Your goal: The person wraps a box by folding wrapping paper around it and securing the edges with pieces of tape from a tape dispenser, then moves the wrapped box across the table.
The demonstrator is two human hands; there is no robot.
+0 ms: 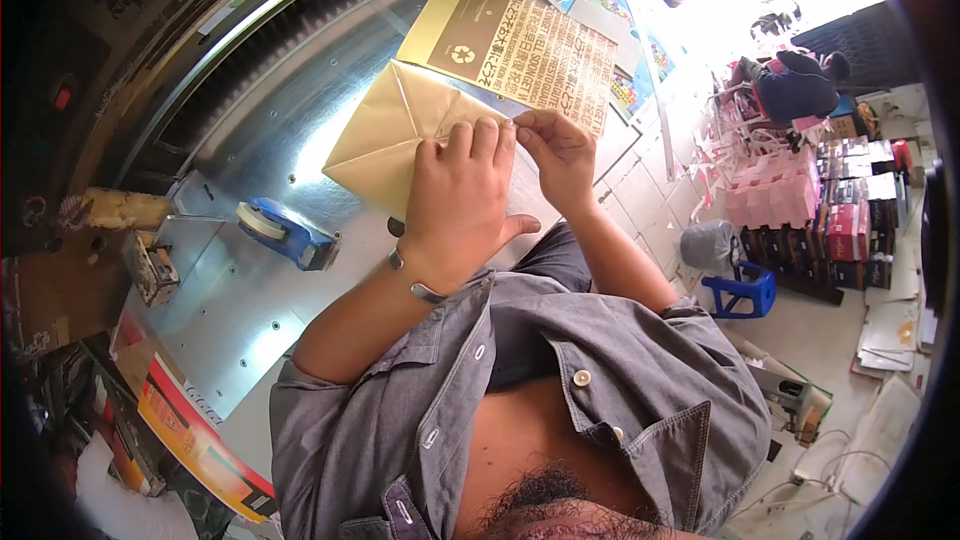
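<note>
A paper bag (555, 55) with tan and yellow sides and dense printed lettering lies on the metal tabletop (290, 180). Its plain, creased bottom panel (375, 125) is folded toward me, with fold lines meeting near the middle. Over this panel rests my left hand (460, 190), fingers bent together on the paper and thumb sticking out to the side; its fingertips are hidden. Right beside those fingers, my right hand (560, 160) pinches the panel's edge between thumb and forefinger. A metal cuff bracelet (428, 293) circles the left wrist.
A blue tape dispenser (287, 233) stands left of my hands. At the table's left edge are a worn block (150, 270) and printed sheets (190, 425). Rightward sit a blue stool (740, 290), pink bags (775, 185), stacked boxes (850, 215) and another person (795, 88).
</note>
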